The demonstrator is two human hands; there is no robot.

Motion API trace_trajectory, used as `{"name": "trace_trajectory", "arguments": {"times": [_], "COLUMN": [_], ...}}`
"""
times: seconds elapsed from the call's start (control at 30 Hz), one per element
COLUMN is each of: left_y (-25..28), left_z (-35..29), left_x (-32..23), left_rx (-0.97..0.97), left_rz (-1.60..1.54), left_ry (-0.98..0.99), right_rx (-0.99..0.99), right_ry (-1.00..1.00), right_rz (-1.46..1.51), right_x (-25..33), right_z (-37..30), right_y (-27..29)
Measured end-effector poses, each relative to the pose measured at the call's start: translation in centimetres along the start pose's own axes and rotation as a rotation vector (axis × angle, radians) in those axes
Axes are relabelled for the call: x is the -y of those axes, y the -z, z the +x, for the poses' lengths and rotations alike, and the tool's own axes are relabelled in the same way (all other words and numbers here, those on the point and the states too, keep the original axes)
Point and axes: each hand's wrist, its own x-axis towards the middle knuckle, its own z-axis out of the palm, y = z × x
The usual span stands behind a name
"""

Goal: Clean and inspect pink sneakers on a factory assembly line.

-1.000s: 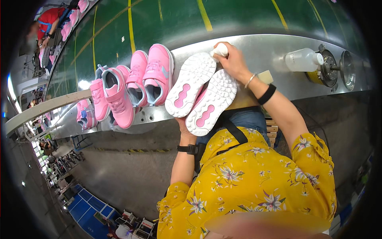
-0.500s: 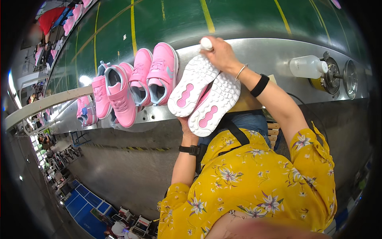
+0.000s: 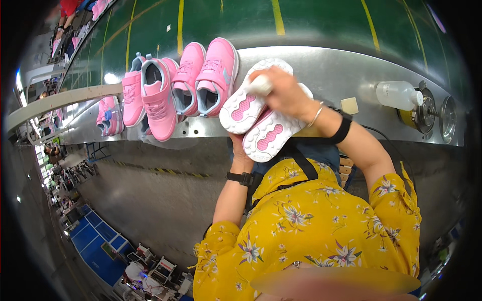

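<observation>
A pair of pink sneakers (image 3: 268, 139) is held together with the white, bumpy soles facing up; each sole has a pink textured inset. My left hand (image 3: 240, 149) grips the pair from below at the near end, most of its fingers hidden by the shoes. Over the soles, my right hand (image 3: 287, 94) is closed round a small white rounded wad (image 3: 259, 86), blurred by motion, against or just above the left sole. Whether the wad is cloth or sponge I cannot make out.
Left of my hands, several pink sneakers (image 3: 160, 103) stand on the metal ledge (image 3: 331, 70) beside the green belt (image 3: 321, 25). On the right are a white plastic bottle (image 3: 394, 94), a round metal device (image 3: 427, 113) and a pale square block (image 3: 350, 106). A beige rail (image 3: 65, 100) juts in from the left.
My right hand with the white wad has moved from the far end of the soles nearer me, onto the middle of the left sole. The pale block now shows fully.
</observation>
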Motion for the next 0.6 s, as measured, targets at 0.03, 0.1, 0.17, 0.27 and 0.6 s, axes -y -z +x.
{"name": "trace_trajectory", "arguments": {"times": [0.03, 0.1, 0.17, 0.27, 0.6], "left_y": [-0.6, -0.8, -1.1, 4.7, -1.3], "left_z": [0.1, 0.1, 0.5, -0.2, 0.0], "left_x": [-0.1, 0.0, 0.1, 0.8, 0.0], "left_rx": [0.002, 0.003, 0.021, -0.051, -0.026], "left_rz": [0.000, -0.005, 0.014, 0.453, 0.015], "left_ry": [-0.005, -0.011, -0.021, -0.182, -0.008], "right_rx": [-0.051, -0.053, -0.076, 0.096, -0.121], "right_ry": [-0.051, -0.068, -0.033, 0.272, 0.046], "right_rz": [-0.167, -0.219, -0.139, 0.029, -0.247], "right_x": [-1.3, -1.4, -0.7, 6.1, -3.8], "right_z": [0.2, -0.2, -1.1, -2.5, -3.8], "right_y": [1.6, 2.1, 0.6, -4.7, 6.2]}}
